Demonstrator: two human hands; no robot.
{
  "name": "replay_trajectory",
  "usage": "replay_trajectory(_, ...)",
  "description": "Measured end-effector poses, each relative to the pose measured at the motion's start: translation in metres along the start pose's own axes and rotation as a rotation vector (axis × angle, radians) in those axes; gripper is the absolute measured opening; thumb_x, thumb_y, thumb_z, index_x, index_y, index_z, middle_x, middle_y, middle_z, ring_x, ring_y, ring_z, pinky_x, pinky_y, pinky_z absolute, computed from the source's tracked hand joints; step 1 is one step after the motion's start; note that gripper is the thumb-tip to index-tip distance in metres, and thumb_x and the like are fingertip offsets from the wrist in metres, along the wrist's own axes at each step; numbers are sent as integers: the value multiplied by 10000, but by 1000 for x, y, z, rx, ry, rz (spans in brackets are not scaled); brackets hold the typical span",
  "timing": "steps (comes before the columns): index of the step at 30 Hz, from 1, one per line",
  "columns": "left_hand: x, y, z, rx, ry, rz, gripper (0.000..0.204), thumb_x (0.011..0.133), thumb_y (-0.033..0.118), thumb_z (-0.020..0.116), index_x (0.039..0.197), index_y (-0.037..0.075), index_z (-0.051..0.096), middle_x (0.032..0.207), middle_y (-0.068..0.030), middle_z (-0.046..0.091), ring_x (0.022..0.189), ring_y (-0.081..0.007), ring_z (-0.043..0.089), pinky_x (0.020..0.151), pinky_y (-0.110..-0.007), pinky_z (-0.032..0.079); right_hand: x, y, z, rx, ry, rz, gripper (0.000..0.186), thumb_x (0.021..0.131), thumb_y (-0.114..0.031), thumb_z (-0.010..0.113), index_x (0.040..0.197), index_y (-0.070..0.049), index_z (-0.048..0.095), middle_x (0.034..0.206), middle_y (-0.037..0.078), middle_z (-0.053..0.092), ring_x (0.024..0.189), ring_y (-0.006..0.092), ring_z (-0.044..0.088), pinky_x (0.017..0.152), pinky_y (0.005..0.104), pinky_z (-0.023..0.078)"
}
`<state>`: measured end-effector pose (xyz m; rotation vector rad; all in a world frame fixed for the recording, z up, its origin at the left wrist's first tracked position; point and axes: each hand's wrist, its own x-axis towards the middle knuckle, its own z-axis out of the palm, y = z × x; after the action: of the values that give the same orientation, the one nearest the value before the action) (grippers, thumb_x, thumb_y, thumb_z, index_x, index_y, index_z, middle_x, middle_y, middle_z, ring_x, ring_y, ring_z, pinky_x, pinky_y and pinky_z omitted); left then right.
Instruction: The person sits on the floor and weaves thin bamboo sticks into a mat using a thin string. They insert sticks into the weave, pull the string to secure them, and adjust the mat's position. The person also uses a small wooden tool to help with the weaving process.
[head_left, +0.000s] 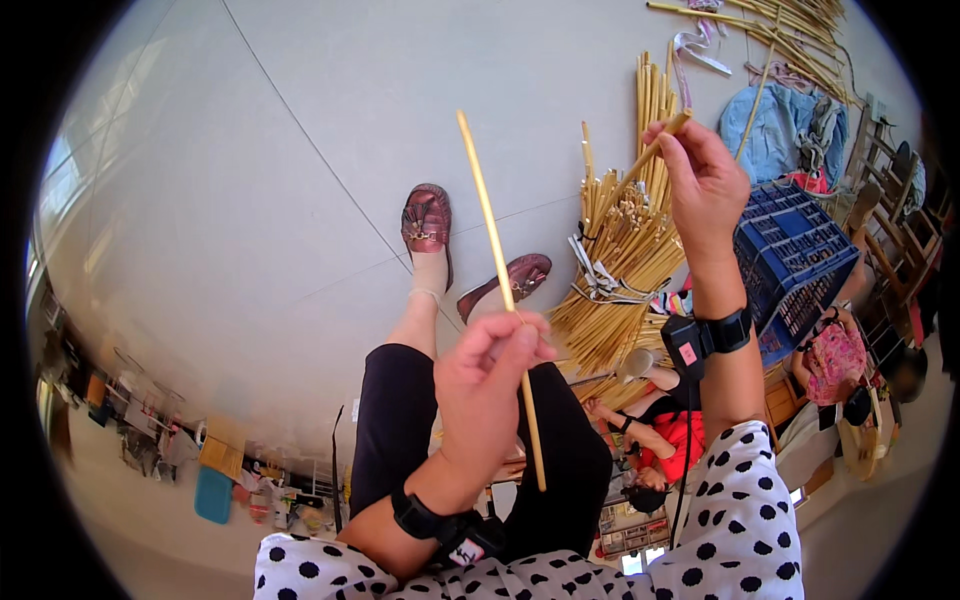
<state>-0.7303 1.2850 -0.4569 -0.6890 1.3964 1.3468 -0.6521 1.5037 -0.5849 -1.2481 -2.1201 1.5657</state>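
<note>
My left hand (pixel 488 385) pinches a long thin yellow bamboo stick (pixel 490 230) that runs from upper left of the hand down past my knee. Raised higher at the right, my right hand (pixel 705 185) grips the end of another bamboo stick (pixel 640 163), which slants down toward a tied bundle of bamboo sticks (pixel 615 270) lying on the floor. Both wrists wear black straps. My legs in black trousers and dark red shoes (pixel 427 220) stretch out below the hands.
A blue plastic crate (pixel 795 265) stands right of the bundle. More loose bamboo strips (pixel 780 30) and a blue cloth (pixel 775 130) lie at the top right. Wooden chairs (pixel 885 170) line the right edge. Another person in red (pixel 670 440) sits low at the right.
</note>
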Motion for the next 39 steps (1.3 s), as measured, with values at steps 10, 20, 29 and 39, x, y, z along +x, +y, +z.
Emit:
replay_trajectory(10, 6, -30, -6, 101, -13, 137, 129, 895, 92, 565, 946, -14, 620, 881, -69, 639, 727, -104, 580, 659, -222, 414, -3, -37, -29, 90, -8, 65, 155, 866, 9, 583, 1019, 35, 591, 937, 75, 669, 870, 113, 639, 789, 233, 507)
replay_trajectory(20, 8, -24, 0, 32, -32, 43, 125, 884, 68, 579, 960, -22, 623, 888, -74, 642, 734, -114, 591, 666, -221, 417, -41, 44, 30, 257, 74, 558, 352, 874, -37, 543, 1217, -2, 474, 1110, 111, 604, 886, 174, 635, 746, 260, 495)
replay_trajectory(29, 0, -7, 7, 31, -31, -69, 128, 895, 44, 533, 965, -29, 611, 892, -91, 632, 742, -136, 592, 690, -249, 432, -151, 170, 81, 70, 46, 898, 427, 886, 7, 410, 1313, 3, 407, 928, 130, 655, 701, 179, 667, 614, 260, 506)
replay_trajectory(39, -5, 14, -3, 110, -123, -100, 125, 888, 43, 537, 965, -27, 606, 918, -119, 615, 754, -180, 612, 703, -275, 469, -112, 172, 101, -876, 39, 554, 324, 811, -237, 655, 1040, -21, 579, 695, 160, 651, 651, 375, 628, 605, 468, 498)
